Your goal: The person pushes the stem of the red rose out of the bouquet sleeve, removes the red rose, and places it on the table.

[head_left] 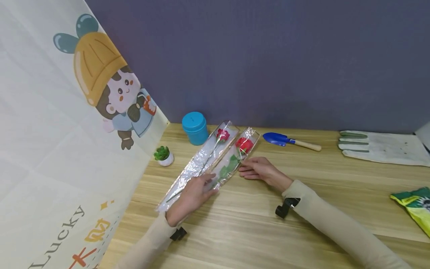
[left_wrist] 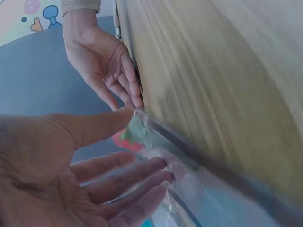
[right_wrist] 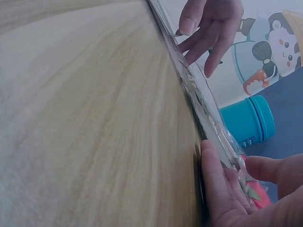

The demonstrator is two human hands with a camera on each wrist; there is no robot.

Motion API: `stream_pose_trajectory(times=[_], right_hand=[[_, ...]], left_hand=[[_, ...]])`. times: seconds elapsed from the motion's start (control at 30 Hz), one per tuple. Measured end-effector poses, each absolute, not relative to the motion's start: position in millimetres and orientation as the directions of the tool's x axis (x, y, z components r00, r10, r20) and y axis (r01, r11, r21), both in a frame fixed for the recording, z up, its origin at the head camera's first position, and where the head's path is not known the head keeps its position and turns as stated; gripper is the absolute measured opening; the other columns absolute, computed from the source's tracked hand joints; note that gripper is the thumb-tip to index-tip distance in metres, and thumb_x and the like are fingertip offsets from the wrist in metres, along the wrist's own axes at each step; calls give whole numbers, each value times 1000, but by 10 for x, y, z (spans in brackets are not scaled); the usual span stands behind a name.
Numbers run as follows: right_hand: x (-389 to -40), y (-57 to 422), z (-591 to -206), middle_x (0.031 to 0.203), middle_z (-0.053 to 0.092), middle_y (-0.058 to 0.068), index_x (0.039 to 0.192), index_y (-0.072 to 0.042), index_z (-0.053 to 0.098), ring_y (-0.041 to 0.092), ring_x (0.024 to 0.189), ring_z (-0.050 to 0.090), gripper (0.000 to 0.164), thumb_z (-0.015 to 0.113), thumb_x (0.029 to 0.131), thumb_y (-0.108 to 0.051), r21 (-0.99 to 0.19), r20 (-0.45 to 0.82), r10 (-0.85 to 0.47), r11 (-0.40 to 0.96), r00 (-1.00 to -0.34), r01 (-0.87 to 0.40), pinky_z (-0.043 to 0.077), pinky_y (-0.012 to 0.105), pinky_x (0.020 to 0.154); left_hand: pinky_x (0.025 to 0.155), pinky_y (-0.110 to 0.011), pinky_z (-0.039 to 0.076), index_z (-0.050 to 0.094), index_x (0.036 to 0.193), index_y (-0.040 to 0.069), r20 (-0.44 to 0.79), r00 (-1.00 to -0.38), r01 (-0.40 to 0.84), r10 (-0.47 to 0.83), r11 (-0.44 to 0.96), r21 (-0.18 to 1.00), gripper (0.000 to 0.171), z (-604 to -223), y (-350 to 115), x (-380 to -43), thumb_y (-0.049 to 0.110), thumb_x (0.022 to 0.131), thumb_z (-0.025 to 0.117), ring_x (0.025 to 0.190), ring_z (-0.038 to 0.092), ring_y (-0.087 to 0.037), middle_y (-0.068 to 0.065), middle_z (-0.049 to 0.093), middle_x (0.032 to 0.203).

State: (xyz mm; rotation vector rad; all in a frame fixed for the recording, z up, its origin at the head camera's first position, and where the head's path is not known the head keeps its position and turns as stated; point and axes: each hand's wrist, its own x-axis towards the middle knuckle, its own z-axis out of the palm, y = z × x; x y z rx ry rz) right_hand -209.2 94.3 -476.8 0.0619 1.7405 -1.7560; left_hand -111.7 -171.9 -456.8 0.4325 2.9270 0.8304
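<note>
Two red artificial roses lie side by side on the table in clear wrappers: the left wrapped rose (head_left: 221, 135) and the right wrapped rose (head_left: 244, 145), with green leaves. My left hand (head_left: 193, 196) rests over the lower part of the wrappers, its thumb and loosely spread fingers (left_wrist: 128, 179) touching the film. At the right wrapper's edge, beside the bloom, is my right hand (head_left: 260, 170). It pinches this edge, thumb above and fingers (right_wrist: 215, 175) below, low against the tabletop.
Behind the wrappers stands a blue lidded jar (head_left: 195, 129), with a small potted succulent (head_left: 164, 156) to its left. A blue trowel (head_left: 290, 141) with a wooden handle lies to the right. Farther right are white-and-green gloves (head_left: 383, 147) and a green-yellow packet (head_left: 414, 207). Walls border the table's left and back.
</note>
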Motion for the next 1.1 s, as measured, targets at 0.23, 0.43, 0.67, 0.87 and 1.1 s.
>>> stream_pose_trajectory(times=[0.23,0.43,0.67,0.87,1.1], right_hand=[[-2082,966,-4799,106,81,10,134,5,58,15,87,79,40,62,105,-23,-866,-485,-378,85,-788,493,66,30,81],[-2061,972,-4818,92,81,3,130,5,59,12,77,79,36,64,104,-20,-867,-485,-352,77,-801,491,65,26,67],[-2045,978,-4841,83,79,4,118,5,60,11,72,77,24,64,103,-13,-865,-485,-329,46,-810,499,65,25,66],[-2010,968,-4883,90,76,3,119,5,57,10,77,77,24,63,103,-12,-886,-445,-327,29,-833,462,65,24,76],[-1939,969,-4881,97,72,6,114,1,52,10,82,75,12,56,105,-7,-908,-386,-321,-33,-865,418,65,26,82]], left_hand=[[98,-47,61,65,137,3,37,-934,312,355,765,563,53,-4603,-1688,-1106,23,91,81,108,77,-31,-15,77,123],[96,-46,62,66,137,3,60,-922,348,383,749,564,53,-4601,-1670,-1118,22,90,81,108,76,-31,-14,77,124],[111,-54,51,60,141,-1,86,-950,295,301,771,564,70,-4617,-1656,-1108,22,82,89,130,62,-41,-22,66,140],[96,-50,59,51,150,2,24,-961,244,277,797,553,86,-4639,-1651,-1109,27,78,91,110,69,-34,-20,65,139],[97,-48,57,48,152,2,-6,-956,241,293,797,554,90,-4659,-1632,-1109,32,79,91,99,68,-26,-12,70,112]])
